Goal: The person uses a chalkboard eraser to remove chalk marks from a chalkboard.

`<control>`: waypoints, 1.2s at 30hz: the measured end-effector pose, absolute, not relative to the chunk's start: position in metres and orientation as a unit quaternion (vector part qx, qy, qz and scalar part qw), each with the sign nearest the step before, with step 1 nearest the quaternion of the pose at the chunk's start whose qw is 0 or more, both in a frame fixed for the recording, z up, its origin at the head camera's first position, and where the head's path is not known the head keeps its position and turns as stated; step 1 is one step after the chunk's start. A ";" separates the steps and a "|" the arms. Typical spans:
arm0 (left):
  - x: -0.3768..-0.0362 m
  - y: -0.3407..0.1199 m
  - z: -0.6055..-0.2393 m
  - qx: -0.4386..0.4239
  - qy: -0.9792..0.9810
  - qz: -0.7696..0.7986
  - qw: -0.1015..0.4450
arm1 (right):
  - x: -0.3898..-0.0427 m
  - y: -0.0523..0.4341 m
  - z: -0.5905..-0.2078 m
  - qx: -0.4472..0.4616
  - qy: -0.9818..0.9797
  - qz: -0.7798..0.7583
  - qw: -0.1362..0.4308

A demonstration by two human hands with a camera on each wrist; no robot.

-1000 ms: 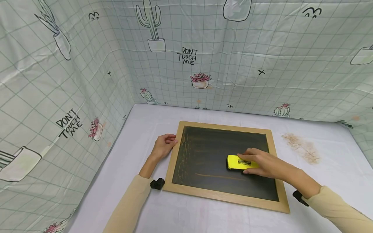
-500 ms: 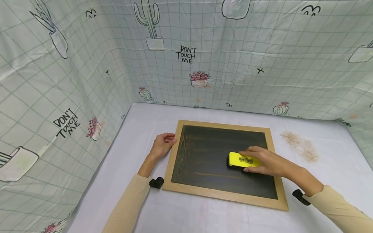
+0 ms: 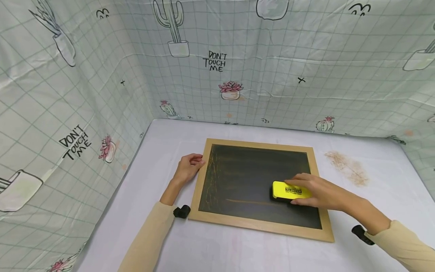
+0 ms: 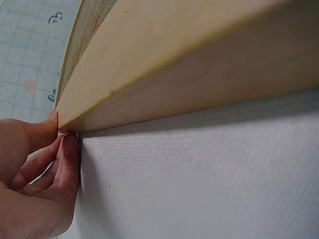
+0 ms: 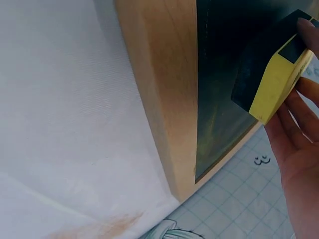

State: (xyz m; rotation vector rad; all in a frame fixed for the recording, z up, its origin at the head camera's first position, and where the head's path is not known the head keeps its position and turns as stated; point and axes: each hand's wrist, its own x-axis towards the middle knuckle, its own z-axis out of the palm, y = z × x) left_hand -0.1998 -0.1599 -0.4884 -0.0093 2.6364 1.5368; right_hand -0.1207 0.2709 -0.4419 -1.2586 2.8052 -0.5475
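Note:
A wood-framed blackboard [image 3: 259, 181] lies flat on the white table, with faint chalk streaks near its left side and a line low down. My right hand [image 3: 316, 190] grips a yellow eraser [image 3: 289, 190] with a black pad, pressed on the board's lower right area. In the right wrist view the eraser [image 5: 271, 79] sits on the dark surface beside the frame [image 5: 164, 94], held by my fingers [image 5: 299, 129]. My left hand [image 3: 188, 168] rests at the board's left frame edge, its curled fingertips [image 4: 60, 149] touching the frame's corner [image 4: 149, 74].
A cactus-print sheet [image 3: 217, 64] walls the table at the back and left. A brownish stain [image 3: 350, 168] marks the tablecloth right of the board. Black wrist mounts [image 3: 181, 211] sit by each sleeve.
My right hand has slid the eraser a little to the right and down on the board. The left hand stays at the frame edge.

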 end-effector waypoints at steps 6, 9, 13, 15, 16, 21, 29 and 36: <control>-0.199 -0.160 -0.488 -0.004 0.863 0.503 0.042 | -0.113 0.277 -0.439 -0.395 0.903 -0.167 0.018; -0.198 -0.161 -0.487 -0.006 0.864 0.502 0.042 | -0.109 0.280 -0.438 -0.381 0.908 -0.169 0.038; -0.199 -0.161 -0.487 -0.005 0.864 0.502 0.040 | -0.104 0.282 -0.438 -0.376 0.909 -0.173 0.047; -0.199 -0.161 -0.487 -0.004 0.865 0.501 0.040 | -0.102 0.281 -0.440 -0.380 0.908 -0.174 0.041; -0.199 -0.161 -0.487 -0.004 0.865 0.500 0.039 | -0.102 0.281 -0.441 -0.383 0.906 -0.174 0.037; -0.200 -0.160 -0.488 -0.005 0.865 0.499 0.042 | -0.098 0.278 -0.445 -0.396 0.901 -0.176 0.022; -0.200 -0.160 -0.486 -0.001 0.864 0.502 0.046 | -0.090 0.273 -0.450 -0.393 0.900 -0.188 0.017; -0.200 -0.160 -0.487 -0.005 0.867 0.496 0.047 | -0.091 0.266 -0.454 -0.407 0.892 -0.195 -0.006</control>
